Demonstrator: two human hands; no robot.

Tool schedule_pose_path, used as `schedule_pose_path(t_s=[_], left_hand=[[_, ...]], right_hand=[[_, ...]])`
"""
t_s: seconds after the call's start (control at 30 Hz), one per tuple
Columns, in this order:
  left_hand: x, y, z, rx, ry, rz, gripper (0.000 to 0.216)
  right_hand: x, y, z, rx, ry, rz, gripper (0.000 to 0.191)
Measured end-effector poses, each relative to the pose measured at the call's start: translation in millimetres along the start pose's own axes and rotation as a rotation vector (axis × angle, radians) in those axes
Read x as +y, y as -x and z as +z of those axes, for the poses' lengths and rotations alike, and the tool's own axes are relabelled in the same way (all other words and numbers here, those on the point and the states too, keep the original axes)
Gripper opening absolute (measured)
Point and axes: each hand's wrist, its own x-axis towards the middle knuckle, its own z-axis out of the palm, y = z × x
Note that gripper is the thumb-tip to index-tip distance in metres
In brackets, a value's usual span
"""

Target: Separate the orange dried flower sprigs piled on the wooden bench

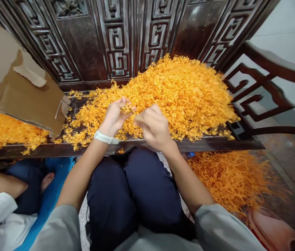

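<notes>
My left hand (115, 116), with a pale watch band at the wrist, pinches a small orange plastic piece (128, 109) with thin curled prongs. Close beside it on the right, my right hand (154, 126) is curled with fingers together and blurred by motion. Whatever its fingertips hold is too small to make out. Both hands are above the front part of a dark wooden bench (147, 143). Behind and to the right of them rises a large heap of similar orange pieces (189, 94), thinning out toward the left.
A torn cardboard box (29, 87) stands at left, with more orange pieces (6, 129) in front. Below the bench at right lies a tangle of orange strands (231, 177). A carved wooden backrest (121, 42) rises behind. Another person's arm (3, 183) shows at lower left.
</notes>
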Motion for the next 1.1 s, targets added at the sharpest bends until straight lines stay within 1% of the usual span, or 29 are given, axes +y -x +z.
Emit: schedule_pose_path(t_s=[0.07, 0.1, 0.13, 0.17, 0.2, 0.27, 0.3, 0.37, 0.4, 0.43, 0.47, 0.5, 0.57, 0.6, 0.63, 0.67, 0.7, 0.73, 0.77, 0.8, 0.83, 0.87, 0.9, 0.93, 0.97, 1.0, 1.03, 1.07, 1.1], left_hand=[[1, -7, -10, 0.068, 0.069, -0.016, 0.022], [2, -8, -14, 0.077, 0.083, -0.016, 0.021], [3, -8, -15, 0.066, 0.080, -0.011, 0.018], [3, -5, -14, 0.040, 0.062, -0.001, 0.014], [3, -1, -11, 0.005, 0.033, 0.013, 0.011], [4, 9, 0, -0.054, -0.053, 0.044, 0.011], [4, 14, 5, -0.071, -0.098, 0.060, 0.012], [4, 20, 13, -0.075, -0.159, 0.078, 0.015], [4, 20, 14, -0.058, -0.163, 0.082, 0.017], [4, 18, 13, -0.033, -0.143, 0.082, 0.019], [5, 15, 9, 0.005, -0.105, 0.078, 0.021], [5, 10, 4, 0.056, -0.057, 0.066, 0.023], [7, 1, -10, 0.153, 0.030, 0.032, 0.023], [8, -2, -15, 0.173, 0.054, 0.017, 0.022], [8, -4, -20, 0.159, 0.063, 0.008, 0.019], [9, -4, -23, 0.120, 0.063, 0.013, 0.015], [9, -2, -23, 0.066, 0.060, 0.030, 0.011], [10, 0, -22, 0.020, 0.059, 0.051, 0.010], [11, 3, -19, -0.010, 0.059, 0.070, 0.009], [11, 6, -15, -0.011, 0.063, 0.088, 0.008], [12, 9, -12, 0.006, 0.066, 0.101, 0.007], [12, 12, -8, 0.030, 0.066, 0.111, 0.005], [12, 14, -5, 0.051, 0.063, 0.115, 0.005], [11, 15, -3, 0.061, 0.058, 0.114, 0.007], [11, 15, -1, 0.061, 0.048, 0.110, 0.009], [9, 16, 0, 0.055, 0.032, 0.104, 0.010], [8, 16, 0, 0.039, 0.014, 0.096, 0.010], [6, 16, 0, 0.016, -0.003, 0.090, 0.010], [5, 16, 0, -0.011, -0.017, 0.085, 0.010]], right_hand=[[-25, -1, -10, -0.101, -0.211, -0.070, 0.020], [-32, -2, -14, -0.138, -0.241, -0.069, 0.019], [-34, -2, -15, -0.153, -0.207, -0.046, 0.016], [-30, -3, -14, -0.154, -0.124, 0.001, 0.011], [-21, -4, -11, -0.146, -0.021, 0.058, 0.011], [6, -7, 1, -0.121, 0.164, 0.168, 0.025], [19, -8, 8, -0.101, 0.228, 0.201, 0.027], [32, -9, 21, -0.024, 0.292, 0.197, 0.020], [29, -9, 24, 0.017, 0.284, 0.162, 0.022], [19, -9, 25, 0.036, 0.230, 0.108, 0.027], [4, -8, 24, 0.028, 0.126, 0.042, 0.029], [-15, -7, 19, -0.023, -0.008, -0.038, 0.030], [-52, -5, 4, -0.216, -0.298, -0.183, 0.028], [-63, -4, -5, -0.337, -0.374, -0.241, 0.024], [-68, -5, -14, -0.394, -0.428, -0.233, 0.020], [-65, -7, -20, -0.379, -0.444, -0.171, 0.015], [-55, -9, -25, -0.298, -0.432, -0.056, 0.011], [-39, -11, -27, -0.152, -0.391, 0.103, 0.012], [-22, -13, -28, 0.014, -0.313, 0.260, 0.022], [-5, -14, -26, 0.110, -0.217, 0.392, 0.036], [9, -14, -22, 0.174, -0.112, 0.469, 0.051], [19, -13, -17, 0.196, -0.025, 0.494, 0.061], [24, -12, -10, 0.151, 0.054, 0.476, 0.067], [26, -10, -2, 0.072, 0.124, 0.425, 0.069], [26, -8, 6, -0.024, 0.181, 0.360, 0.067], [26, -6, 15, -0.117, 0.226, 0.297, 0.061], [26, -4, 24, -0.180, 0.262, 0.249, 0.052], [28, -3, 31, -0.204, 0.287, 0.217, 0.039], [29, -2, 36, -0.200, 0.297, 0.196, 0.028]])
